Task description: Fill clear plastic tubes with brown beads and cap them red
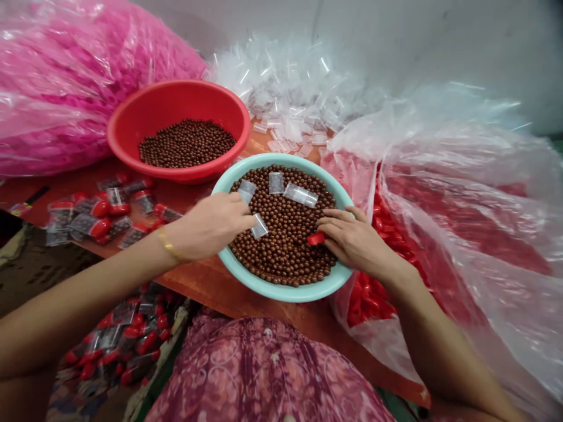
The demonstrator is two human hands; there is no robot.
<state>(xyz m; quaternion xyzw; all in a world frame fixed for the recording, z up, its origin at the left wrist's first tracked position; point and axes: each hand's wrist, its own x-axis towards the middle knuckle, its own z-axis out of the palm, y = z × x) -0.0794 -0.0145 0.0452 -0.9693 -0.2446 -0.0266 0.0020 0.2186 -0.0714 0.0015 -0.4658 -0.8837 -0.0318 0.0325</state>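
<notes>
A light green basin (285,293) is full of small brown balls (281,252). My left hand (213,225) is over its left side, fingers pinched on a small clear plastic container (259,226). My right hand (352,237) reaches in at the right side, its fingers closed on a red cap (315,238) just above the balls. Another clear container (246,190) touches or lies just behind my left fingers. Two more clear containers, a short one (276,183) and a longer one (301,195), lie on the balls near the back.
Behind stands a red basin (176,170) with brown balls. Filled red-capped containers (90,224) lie at left, others (127,334) in a box below. Clear containers (299,88) are heaped at the back, a pink bag (79,76) back left, an open bag of red caps (391,234) at right.
</notes>
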